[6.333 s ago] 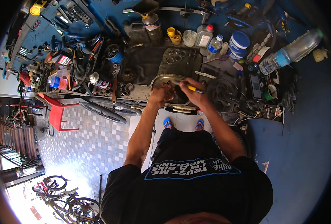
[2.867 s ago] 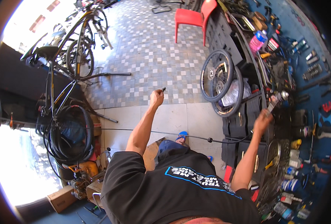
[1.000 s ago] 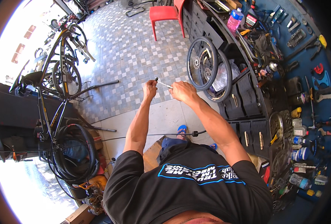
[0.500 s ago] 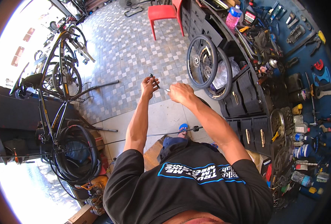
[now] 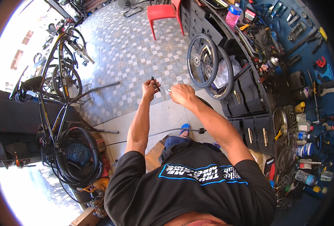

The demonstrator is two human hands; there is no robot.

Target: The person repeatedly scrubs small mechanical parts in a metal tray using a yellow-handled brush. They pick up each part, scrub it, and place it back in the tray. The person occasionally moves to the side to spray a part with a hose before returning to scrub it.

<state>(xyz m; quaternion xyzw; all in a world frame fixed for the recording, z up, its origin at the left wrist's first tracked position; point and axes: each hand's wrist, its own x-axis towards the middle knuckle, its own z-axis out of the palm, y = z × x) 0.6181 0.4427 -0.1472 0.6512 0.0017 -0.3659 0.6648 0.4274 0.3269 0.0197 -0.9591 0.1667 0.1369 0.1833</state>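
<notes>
In front of my chest, both arms reach out over the floor. My left hand point(image 5: 150, 89) is closed on a small black bike part point(image 5: 152, 78), whose dark ends stick out past the fingers; its exact kind is too small to make out. Close on the right, my right hand point(image 5: 183, 93) is closed around a slim tool like a screwdriver point(image 5: 169, 90). Its thin shaft points left toward the black part, but I cannot tell whether the tip touches it. The handle is mostly hidden in my fist.
A bike frame point(image 5: 63, 86) hangs on the left, with looped tyres point(image 5: 78, 150) below. Two wheels point(image 5: 203, 60) lean against black drawers point(image 5: 246, 94) at the right, under a tool wall. A black cable point(image 5: 163, 131) crosses before me. A red chair point(image 5: 161, 13) stands farther off.
Both hands keep nearly the same places and grips. The thin shaft by the right hand shows more plainly now. The cable before me sags differently, and the view has shifted slightly.
</notes>
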